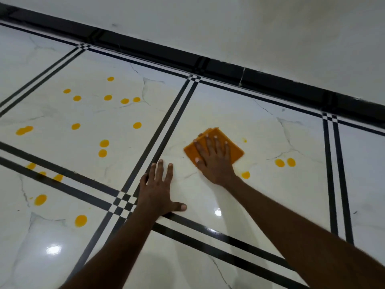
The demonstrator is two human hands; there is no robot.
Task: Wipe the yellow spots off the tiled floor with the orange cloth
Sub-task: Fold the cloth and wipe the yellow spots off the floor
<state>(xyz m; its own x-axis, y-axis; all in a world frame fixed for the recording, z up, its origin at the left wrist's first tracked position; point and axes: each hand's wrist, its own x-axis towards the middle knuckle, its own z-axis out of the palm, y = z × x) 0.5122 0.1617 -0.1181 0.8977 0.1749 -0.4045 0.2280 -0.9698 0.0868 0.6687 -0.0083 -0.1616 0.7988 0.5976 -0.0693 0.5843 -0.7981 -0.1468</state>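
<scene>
A folded orange cloth point(233, 147) lies flat on the white tiled floor point(229, 113). My right hand point(214, 159) presses down on the cloth with fingers spread. Flat on the floor to its left rests my left hand point(158, 188), empty, fingers apart. Three yellow spots point(279, 163) sit right of the cloth, with a small yellow smear point(244, 140) beside its right corner. Several more yellow spots point(104, 143) dot the tile to the left, and others point(80, 220) mark the near left tile.
Black double stripes point(175, 119) run between the tiles. A black skirting point(208, 65) and a white wall point(250, 28) close off the far side. Glossy floor with light reflections point(53, 250) lies near me.
</scene>
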